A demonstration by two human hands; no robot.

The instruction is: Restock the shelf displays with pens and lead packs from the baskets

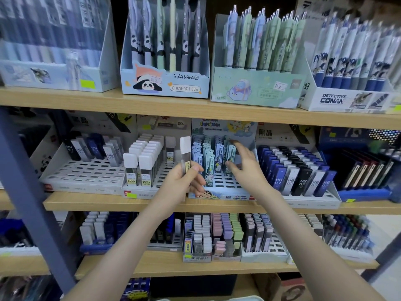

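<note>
Left hand (pixel 184 183): fingers (pixel 196 169) and thumb wrapped round one white-capped lead pack (pixel 185 153), held upright in front of the middle shelf (pixel 108 203), between two trays.
Right hand (pixel 245 166): reaching into the cartoon tray (pixel 219 195) with thumb and forefinger spread wide among the packs; blurred, so I cannot tell whether it pinches one.
Cartoon tray: rows of pale blue and green cartoon packs (pixel 208 153) at the back, bare slots in front.
White-cap tray (pixel 138 193): just left of the held pack, standing packs with white caps (pixel 145 161), labelled 100.
Grey tray (pixel 86 179): far left, a few HB 0.7 packs (pixel 93 148) at the back, most slots bare.
Blue-and-black tray (pixel 314 202): right of the right hand, densely filled with HB 0.7 packs (pixel 295 179).
Top shelf: pen boxes, among them a panda box (pixel 165 83) and a green box (pixel 253 90).
In the way: a blue post (pixel 28 192) slants across the left trays.
</note>
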